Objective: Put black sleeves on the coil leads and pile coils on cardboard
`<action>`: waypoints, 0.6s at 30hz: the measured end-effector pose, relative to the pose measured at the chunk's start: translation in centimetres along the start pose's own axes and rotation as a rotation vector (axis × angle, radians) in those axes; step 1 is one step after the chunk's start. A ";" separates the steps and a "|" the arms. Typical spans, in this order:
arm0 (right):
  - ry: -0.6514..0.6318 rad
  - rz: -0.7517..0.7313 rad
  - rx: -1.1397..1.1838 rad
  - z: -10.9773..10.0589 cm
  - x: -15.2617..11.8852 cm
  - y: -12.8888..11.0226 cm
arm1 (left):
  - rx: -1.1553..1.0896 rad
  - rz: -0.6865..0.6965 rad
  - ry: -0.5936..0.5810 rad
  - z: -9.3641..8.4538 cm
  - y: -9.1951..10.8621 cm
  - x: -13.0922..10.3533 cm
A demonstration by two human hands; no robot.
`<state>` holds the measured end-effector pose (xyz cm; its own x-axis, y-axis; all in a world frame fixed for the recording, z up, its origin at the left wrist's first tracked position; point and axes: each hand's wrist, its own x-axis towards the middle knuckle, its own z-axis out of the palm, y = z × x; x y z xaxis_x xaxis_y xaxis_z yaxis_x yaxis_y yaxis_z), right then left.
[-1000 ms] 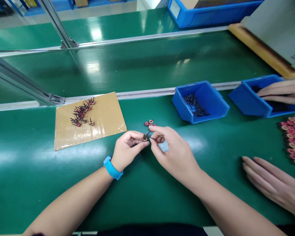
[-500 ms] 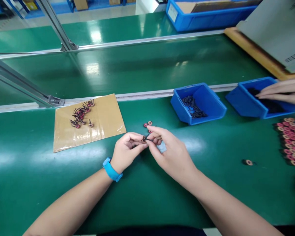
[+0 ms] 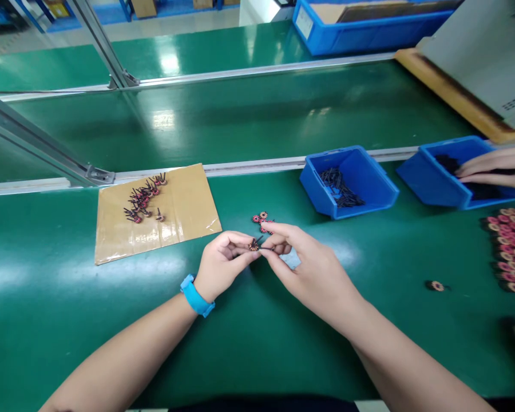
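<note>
I saw the fingers (image 3: 242, 261) of the left hand (image 3: 218, 264) pinching a small wound ring (image 3: 253, 246), while the right hand (image 3: 312, 268) gripped a thin black strip (image 3: 265, 248) just beside it, and loose rings (image 3: 263, 216) lay on the desk (image 3: 197, 369) just beyond the fingertips.
</note>
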<state>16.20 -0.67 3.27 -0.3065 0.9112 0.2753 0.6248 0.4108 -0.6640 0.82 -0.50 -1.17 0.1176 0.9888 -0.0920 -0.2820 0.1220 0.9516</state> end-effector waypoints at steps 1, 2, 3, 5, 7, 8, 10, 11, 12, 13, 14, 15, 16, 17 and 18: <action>0.003 -0.002 -0.009 0.1 0.0 0.1 | 0.001 -0.006 0.000 0.0 0.0 0.0; 0.012 -0.009 -0.020 0.2 0.0 0.2 | 0.000 -0.011 -0.001 0.0 0.0 0.0; 0.021 -0.015 -0.031 0.3 0.0 0.3 | -0.001 -0.015 -0.002 0.0 0.0 0.0; 0.036 -0.026 -0.044 0.4 -0.1 0.4 | -0.005 -0.020 -0.002 0.0 0.1 0.0; 0.037 -0.025 -0.044 0.6 -0.1 0.4 | -0.010 -0.023 -0.001 0.1 0.1 0.0; 0.036 -0.022 -0.040 0.6 -0.1 0.5 | -0.012 -0.024 -0.001 0.1 0.0 0.0; 0.026 -0.019 -0.041 0.6 -0.1 0.5 | -0.015 -0.028 -0.003 0.1 0.0 -0.1; 0.017 -0.024 -0.048 0.5 -0.1 0.5 | -0.015 -0.029 -0.006 0.1 0.0 -0.1; 0.005 -0.037 -0.058 0.4 -0.2 0.6 | -0.016 -0.029 -0.009 0.1 -0.1 -0.1; -0.010 -0.052 -0.072 0.3 -0.2 0.6 | -0.017 -0.028 -0.011 0.1 -0.1 -0.1; -0.025 -0.068 -0.084 0.2 -0.2 0.6 | -0.015 -0.025 -0.014 0.1 -0.1 -0.2; -0.039 -0.081 -0.095 0.0 -0.3 0.7 | -0.010 -0.024 -0.017 0.1 -0.2 -0.2; -0.053 -0.088 -0.106 -0.1 -0.3 0.7 | -0.005 -0.021 -0.021 0.1 -0.2 -0.2; -0.065 -0.092 -0.119 -0.2 -0.3 0.7 | -0.001 -0.018 -0.023 0.1 -0.2 -0.2; -0.075 -0.096 -0.136 -0.3 -0.4 0.7 | 0.001 -0.016 -0.027 0.0 -0.2 -0.2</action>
<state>16.97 -0.73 2.94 -0.4188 0.8647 0.2772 0.6802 0.5010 -0.5352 0.90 -0.75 -1.37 0.1474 0.9841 -0.0990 -0.2787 0.1374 0.9505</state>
